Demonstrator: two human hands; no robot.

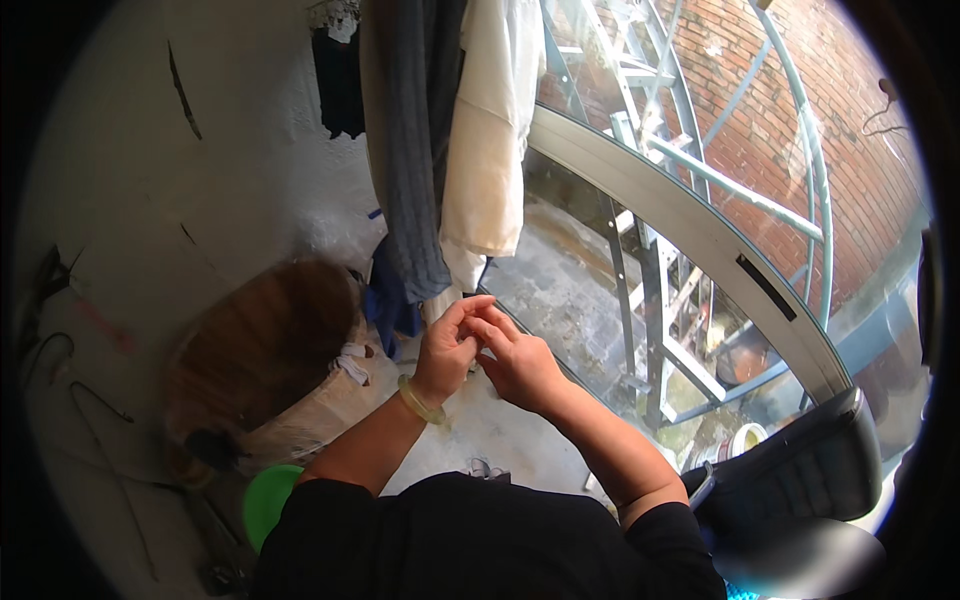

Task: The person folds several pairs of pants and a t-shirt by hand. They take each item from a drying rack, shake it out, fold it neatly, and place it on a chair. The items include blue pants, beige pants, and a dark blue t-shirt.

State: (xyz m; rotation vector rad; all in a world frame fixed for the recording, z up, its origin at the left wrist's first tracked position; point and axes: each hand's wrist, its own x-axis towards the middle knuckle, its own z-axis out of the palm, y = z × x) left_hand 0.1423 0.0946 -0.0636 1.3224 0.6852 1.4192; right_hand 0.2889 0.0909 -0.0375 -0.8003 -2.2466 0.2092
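My left hand (444,358) and my right hand (521,369) meet in front of my body, their fingers touching and overlapping. Whether something small sits between the fingers cannot be made out. A pale green bangle (421,401) circles my left wrist. Just beyond my fingertips hang a white cloth garment (487,150) and a grey-blue cloth garment (420,187). Darker blue fabric (388,300) hangs lower, to the left of my hands.
A large brown container (262,345) stands at left, near a green plastic basin (268,504). To the right run a sliding-window frame (675,195) and metal ladders (652,315) outside, before a brick wall (810,150). A black padded chair (795,465) is close to my right elbow.
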